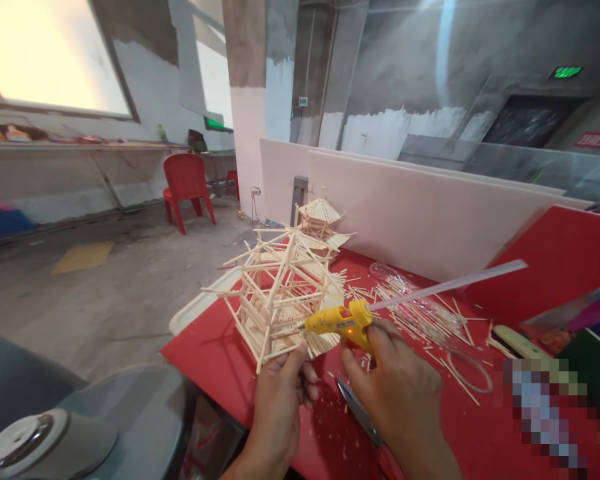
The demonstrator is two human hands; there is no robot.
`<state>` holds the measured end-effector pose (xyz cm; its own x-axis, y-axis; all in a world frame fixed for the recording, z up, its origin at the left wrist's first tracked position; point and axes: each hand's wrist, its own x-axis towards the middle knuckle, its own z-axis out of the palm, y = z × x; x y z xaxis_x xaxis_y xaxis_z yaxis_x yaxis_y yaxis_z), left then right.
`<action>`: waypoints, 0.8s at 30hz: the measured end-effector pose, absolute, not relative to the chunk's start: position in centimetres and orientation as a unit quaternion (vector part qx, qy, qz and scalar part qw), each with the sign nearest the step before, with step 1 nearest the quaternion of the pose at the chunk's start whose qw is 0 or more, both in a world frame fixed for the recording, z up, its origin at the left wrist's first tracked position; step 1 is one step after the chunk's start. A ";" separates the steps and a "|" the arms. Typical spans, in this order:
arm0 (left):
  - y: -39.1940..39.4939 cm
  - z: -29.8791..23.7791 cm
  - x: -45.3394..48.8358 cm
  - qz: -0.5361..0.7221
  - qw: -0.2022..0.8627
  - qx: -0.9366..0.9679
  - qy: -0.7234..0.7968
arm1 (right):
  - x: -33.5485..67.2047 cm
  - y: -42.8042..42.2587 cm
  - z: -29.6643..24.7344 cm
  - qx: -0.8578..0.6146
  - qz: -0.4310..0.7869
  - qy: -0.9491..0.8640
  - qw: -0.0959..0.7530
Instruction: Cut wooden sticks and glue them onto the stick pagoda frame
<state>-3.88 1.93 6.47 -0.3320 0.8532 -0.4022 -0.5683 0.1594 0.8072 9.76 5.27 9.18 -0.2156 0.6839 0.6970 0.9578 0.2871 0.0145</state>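
Observation:
My right hand (397, 380) grips a yellow hot glue gun (337, 320), its orange light lit and a long translucent glue stick (450, 281) poking out of the back. The nozzle points left, at the near side of a pavilion model (280, 287) built from thin wooden sticks. My left hand (285, 383) pinches the model's lower front edge from below, thumb on top. Whether the nozzle touches the wood I cannot tell. Under my right hand lies a dark-bladed tool (357, 410), partly covered.
Behind the model stands a smaller roofed stick model (321, 217). Loose sticks and a plastic bag (410, 300) of sticks lie on the red table (460, 427). A pale stapler-like tool (525, 350) is at right. White boards (390, 207) border the back. A grey stool (135, 413) stands at left.

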 end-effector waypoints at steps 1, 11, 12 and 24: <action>1.9 6.5 -3.9 0.633 0.560 0.139 0.516 | 9.7 5.4 9.2 -0.549 -0.228 -0.746 0.300; 1.7 6.5 -3.9 0.608 0.596 0.151 0.503 | 9.5 6.1 8.1 -0.566 -0.168 -0.744 0.313; 1.7 6.5 -3.9 0.606 0.598 0.153 0.502 | 9.5 6.1 8.0 -0.570 -0.163 -0.742 0.312; 1.6 6.1 -3.9 0.618 0.599 0.153 0.486 | 9.3 6.3 8.3 -0.586 -0.074 -0.743 0.315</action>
<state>-3.93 1.59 6.13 -0.2360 0.8892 -0.3920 -0.5909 0.1889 0.7843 9.34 6.27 8.34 -0.1149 0.8238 0.5552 0.9173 0.3025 -0.2591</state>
